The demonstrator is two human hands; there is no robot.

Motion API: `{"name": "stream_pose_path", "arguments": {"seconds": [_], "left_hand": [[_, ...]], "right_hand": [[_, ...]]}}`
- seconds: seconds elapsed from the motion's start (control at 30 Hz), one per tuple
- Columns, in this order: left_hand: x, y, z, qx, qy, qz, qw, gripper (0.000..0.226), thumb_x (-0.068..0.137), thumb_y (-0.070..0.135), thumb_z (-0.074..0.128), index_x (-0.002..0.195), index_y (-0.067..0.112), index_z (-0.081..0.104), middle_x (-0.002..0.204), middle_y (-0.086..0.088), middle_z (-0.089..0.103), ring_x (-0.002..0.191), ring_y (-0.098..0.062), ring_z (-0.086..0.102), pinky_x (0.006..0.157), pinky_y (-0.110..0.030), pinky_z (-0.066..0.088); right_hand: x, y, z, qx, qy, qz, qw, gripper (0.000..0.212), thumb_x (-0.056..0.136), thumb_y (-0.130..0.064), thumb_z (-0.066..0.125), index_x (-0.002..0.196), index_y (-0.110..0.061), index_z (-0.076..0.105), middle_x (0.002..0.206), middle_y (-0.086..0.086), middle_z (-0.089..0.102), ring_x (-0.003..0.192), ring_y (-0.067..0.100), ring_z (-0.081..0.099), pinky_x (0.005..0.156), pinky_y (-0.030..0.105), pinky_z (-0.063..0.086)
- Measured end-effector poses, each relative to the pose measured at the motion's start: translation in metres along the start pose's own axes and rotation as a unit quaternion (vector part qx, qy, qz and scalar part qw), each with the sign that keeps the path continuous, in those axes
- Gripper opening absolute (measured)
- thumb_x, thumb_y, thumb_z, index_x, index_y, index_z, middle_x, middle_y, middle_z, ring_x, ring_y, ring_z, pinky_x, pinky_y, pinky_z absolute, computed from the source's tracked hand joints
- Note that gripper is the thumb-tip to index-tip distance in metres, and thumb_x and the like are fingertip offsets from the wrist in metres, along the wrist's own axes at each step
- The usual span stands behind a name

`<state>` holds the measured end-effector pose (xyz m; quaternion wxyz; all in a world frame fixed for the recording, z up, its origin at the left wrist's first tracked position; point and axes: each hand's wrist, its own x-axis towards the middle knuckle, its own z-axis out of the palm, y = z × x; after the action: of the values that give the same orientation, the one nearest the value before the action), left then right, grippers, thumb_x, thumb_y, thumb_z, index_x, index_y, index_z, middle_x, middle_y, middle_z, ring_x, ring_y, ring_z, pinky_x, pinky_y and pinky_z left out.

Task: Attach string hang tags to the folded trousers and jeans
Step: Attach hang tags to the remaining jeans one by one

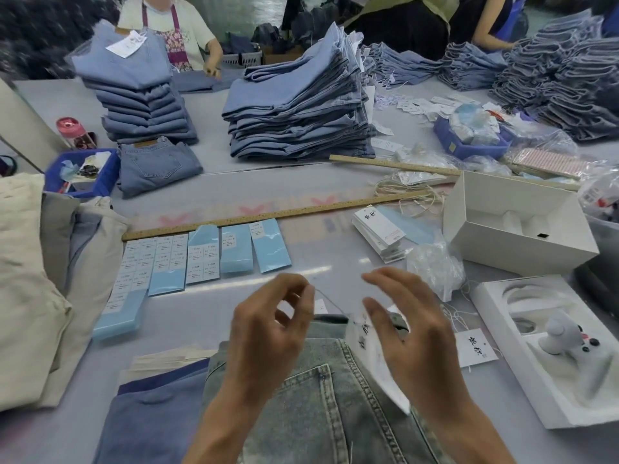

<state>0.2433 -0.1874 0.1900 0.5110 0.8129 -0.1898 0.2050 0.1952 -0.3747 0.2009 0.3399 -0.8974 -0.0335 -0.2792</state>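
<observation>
Now | left hand [268, 333] pinches string [330, 301]; right hand [407, 329] curls at tag [375, 360], grip unclear | both over jeans [315, 400] at desk [335, 192] near edge | label sheets [187, 262] below ruler [268, 214] mid-desk; denim stacks [301, 105] at far edge; white box [516, 222] right; workers behind

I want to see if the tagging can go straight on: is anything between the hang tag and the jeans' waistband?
Nothing visible: the hang tag lies right at the waistband of the jeans, its string pinched by the left hand.
</observation>
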Motion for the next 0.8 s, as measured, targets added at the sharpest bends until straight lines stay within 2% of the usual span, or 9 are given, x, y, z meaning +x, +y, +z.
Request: {"name": "stream_pose_path", "arguments": {"seconds": [0.1, 0.2, 0.27, 0.37, 0.47, 0.53, 0.6, 0.67, 0.8], "left_hand": [[0.015, 0.013, -0.010, 0.059, 0.008, 0.062, 0.996, 0.015, 0.097, 0.028, 0.059, 0.093, 0.017, 0.069, 0.084, 0.012, 0.067, 0.072, -0.006, 0.064, 0.055, -0.020, 0.054], [0.026, 0.043, 0.001, 0.029, -0.052, 0.118, 0.991, 0.018, 0.099, 0.026, 0.059, 0.097, 0.013, 0.070, 0.090, 0.005, 0.070, 0.076, -0.010, 0.065, 0.055, -0.028, 0.055], [0.031, 0.061, 0.012, 0.004, -0.069, 0.142, 0.987, 0.017, 0.100, 0.025, 0.059, 0.098, 0.013, 0.070, 0.091, 0.004, 0.070, 0.078, -0.013, 0.065, 0.056, -0.033, 0.055], [0.032, 0.071, 0.028, -0.016, -0.084, 0.164, 0.983, 0.017, 0.101, 0.027, 0.058, 0.100, 0.015, 0.069, 0.090, 0.005, 0.069, 0.078, -0.015, 0.065, 0.055, -0.036, 0.053], [0.021, 0.061, 0.051, -0.047, -0.130, 0.109, 0.984, 0.018, 0.102, 0.037, 0.058, 0.103, 0.022, 0.068, 0.090, 0.009, 0.069, 0.078, -0.011, 0.064, 0.058, -0.033, 0.053], [0.010, 0.042, 0.072, -0.007, -0.221, 0.020, 0.975, 0.019, 0.101, 0.035, 0.059, 0.104, 0.021, 0.071, 0.093, 0.007, 0.071, 0.084, -0.013, 0.065, 0.069, -0.036, 0.053], [-0.002, 0.023, 0.092, 0.116, -0.364, -0.042, 0.923, 0.020, 0.100, 0.032, 0.061, 0.102, 0.015, 0.072, 0.100, 0.000, 0.070, 0.096, -0.020, 0.063, 0.083, -0.039, 0.050], [-0.016, 0.010, 0.107, 0.178, -0.440, -0.059, 0.878, 0.022, 0.095, 0.036, 0.066, 0.099, 0.015, 0.070, 0.106, -0.002, 0.065, 0.104, -0.021, 0.058, 0.087, -0.037, 0.048], [-0.025, 0.003, 0.118, 0.165, -0.395, -0.071, 0.901, 0.009, 0.096, 0.026, 0.063, 0.094, 0.019, 0.067, 0.104, 0.003, 0.064, 0.102, -0.020, 0.058, 0.087, -0.037, 0.048]], "right_hand": [[0.003, -0.003, -0.011, 0.069, 0.060, 0.015, 0.996, 0.026, 0.095, -0.017, 0.063, 0.120, -0.013, 0.070, 0.120, -0.004, 0.065, 0.111, 0.015, 0.064, 0.096, 0.024, 0.050], [0.009, -0.010, -0.022, 0.123, 0.024, 0.005, 0.992, 0.027, 0.094, -0.020, 0.069, 0.120, -0.015, 0.069, 0.119, -0.006, 0.068, 0.109, 0.012, 0.066, 0.093, 0.020, 0.049], [0.011, -0.013, -0.031, 0.172, 0.003, 0.023, 0.985, 0.020, 0.094, -0.021, 0.071, 0.115, -0.020, 0.072, 0.109, -0.011, 0.073, 0.105, 0.012, 0.069, 0.091, 0.022, 0.052], [0.008, -0.008, -0.049, 0.236, 0.035, 0.060, 0.969, 0.011, 0.094, -0.022, 0.072, 0.101, -0.030, 0.074, 0.092, -0.010, 0.075, 0.087, 0.014, 0.072, 0.081, 0.022, 0.056], [-0.004, 0.015, -0.061, 0.164, 0.032, 0.047, 0.985, 0.009, 0.092, -0.020, 0.073, 0.099, -0.024, 0.072, 0.090, -0.011, 0.072, 0.080, 0.010, 0.070, 0.073, 0.016, 0.054], [-0.018, 0.038, -0.063, 0.047, 0.015, 0.065, 0.997, 0.009, 0.089, -0.013, 0.076, 0.094, -0.019, 0.072, 0.084, -0.011, 0.070, 0.072, 0.009, 0.066, 0.067, 0.020, 0.053], [-0.037, 0.056, -0.059, -0.065, -0.021, 0.103, 0.992, 0.012, 0.086, -0.012, 0.079, 0.090, -0.022, 0.073, 0.082, -0.013, 0.068, 0.064, 0.006, 0.060, 0.061, 0.021, 0.049], [-0.057, 0.065, -0.052, -0.089, -0.061, 0.145, 0.984, 0.012, 0.086, -0.016, 0.080, 0.088, -0.026, 0.074, 0.078, -0.016, 0.065, 0.064, 0.002, 0.056, 0.060, 0.014, 0.042], [-0.080, 0.066, -0.032, -0.100, -0.078, 0.171, 0.977, 0.013, 0.081, -0.021, 0.084, 0.087, -0.031, 0.077, 0.068, -0.023, 0.053, 0.061, -0.002, 0.050, 0.056, 0.007, 0.034]]}}
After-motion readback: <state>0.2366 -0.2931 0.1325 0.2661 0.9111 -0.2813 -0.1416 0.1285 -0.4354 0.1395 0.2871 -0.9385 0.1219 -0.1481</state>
